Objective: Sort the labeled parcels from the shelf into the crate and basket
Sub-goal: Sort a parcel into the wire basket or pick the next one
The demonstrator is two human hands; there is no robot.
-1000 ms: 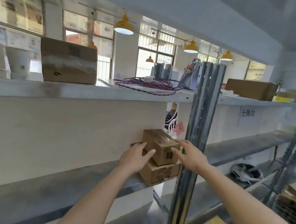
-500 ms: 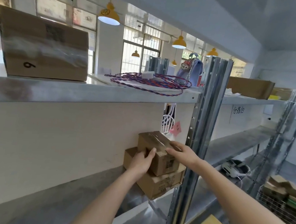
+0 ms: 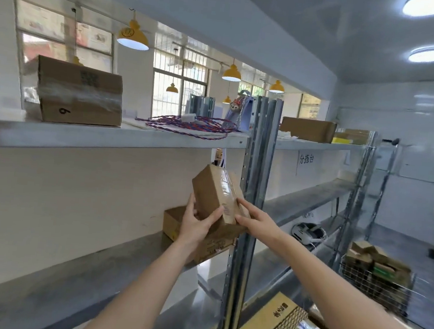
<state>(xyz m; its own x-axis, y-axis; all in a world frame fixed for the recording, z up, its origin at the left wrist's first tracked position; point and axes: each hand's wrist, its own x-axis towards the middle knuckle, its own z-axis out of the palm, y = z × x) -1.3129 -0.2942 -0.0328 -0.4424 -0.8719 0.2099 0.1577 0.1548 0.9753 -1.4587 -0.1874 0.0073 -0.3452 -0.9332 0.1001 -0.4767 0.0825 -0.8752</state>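
Now that the top parcel [image 3: 214, 190] is tilted off the lower box [image 3: 203, 238] w/ left hand [image 3: 195, 224] & right hand [image 3: 254, 218] fingers curled round it, sorting can begin.

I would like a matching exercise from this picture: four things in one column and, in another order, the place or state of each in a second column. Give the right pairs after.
Things:
1. small parcel
2. larger parcel
3. box marked 6
4. twisted red-blue cable

Places or states:
A. lying in loops on the top shelf, near the upright post
B. tilted, held in both hands
C. resting on the middle shelf, under the held one
D. standing on the top shelf, far left

Pairs: 1-B, 2-C, 3-D, 4-A
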